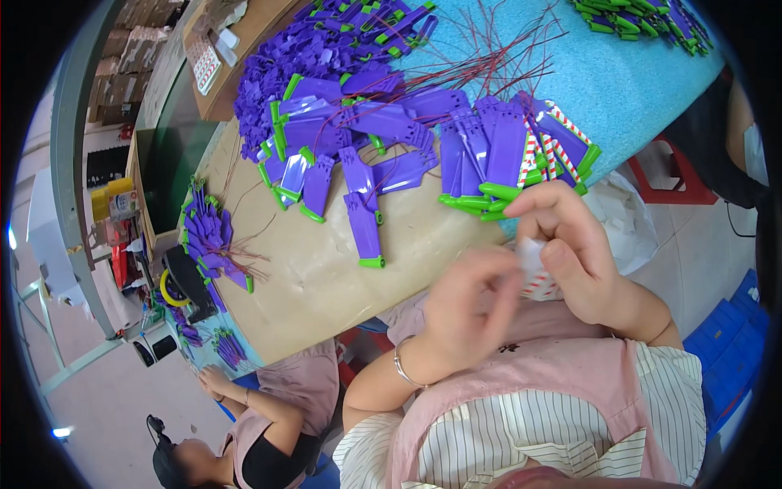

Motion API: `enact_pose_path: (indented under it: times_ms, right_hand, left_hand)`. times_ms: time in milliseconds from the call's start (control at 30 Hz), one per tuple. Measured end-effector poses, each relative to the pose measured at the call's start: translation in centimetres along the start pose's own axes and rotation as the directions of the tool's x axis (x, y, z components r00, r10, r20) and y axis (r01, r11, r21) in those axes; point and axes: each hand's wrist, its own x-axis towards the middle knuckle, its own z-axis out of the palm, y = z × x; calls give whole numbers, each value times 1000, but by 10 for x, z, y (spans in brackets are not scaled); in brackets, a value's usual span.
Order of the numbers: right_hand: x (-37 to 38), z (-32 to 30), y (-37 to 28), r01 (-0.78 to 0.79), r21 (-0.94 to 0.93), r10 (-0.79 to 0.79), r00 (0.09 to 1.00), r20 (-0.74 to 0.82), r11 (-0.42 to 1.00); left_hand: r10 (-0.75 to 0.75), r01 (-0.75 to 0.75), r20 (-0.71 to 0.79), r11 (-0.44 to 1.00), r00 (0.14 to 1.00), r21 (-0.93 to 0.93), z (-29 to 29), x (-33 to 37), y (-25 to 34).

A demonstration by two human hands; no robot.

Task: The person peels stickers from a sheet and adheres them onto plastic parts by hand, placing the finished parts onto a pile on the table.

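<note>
My right hand (574,248) is closed on a white sheet with red-and-white striped strips (539,284), pinched between thumb and fingers in front of my apron. Close beside it on the left, my left hand (476,306) is smeared by motion, so its fingers and anything in them are unclear. Just beyond my hands lies a fanned row of flat purple plastic pieces with green ends (466,159). On the right of that row, several pieces carry red-and-white striped strips (562,151) along their edges.
Loose purple pieces (362,220) lie mid-table, with a large heap (281,77) behind. Thin red wires (489,69) spread over a blue mat (627,90). Tape (171,289) stands left, near a co-worker (269,416). A white plastic bag (623,220) and red stool (672,171) are right.
</note>
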Motion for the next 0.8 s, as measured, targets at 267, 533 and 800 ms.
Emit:
enact_pose_path:
  times_ms: [267, 533, 800]
  right_hand:
    - [5, 23, 11, 86, -95, -85, 996, 12, 992]
    - [8, 25, 9, 55, -153, -37, 992, 123, 987]
    - [7, 29, 1, -364, 97, 367, 930, -17, 926]
  left_hand:
    - [143, -109, -55, 910, 988, 401, -28, 2, -4]
    - [196, -129, -124, 902, 973, 411, -37, -2, -8]
    - [592, -580, 159, 637, 790, 508, -42, -29, 4]
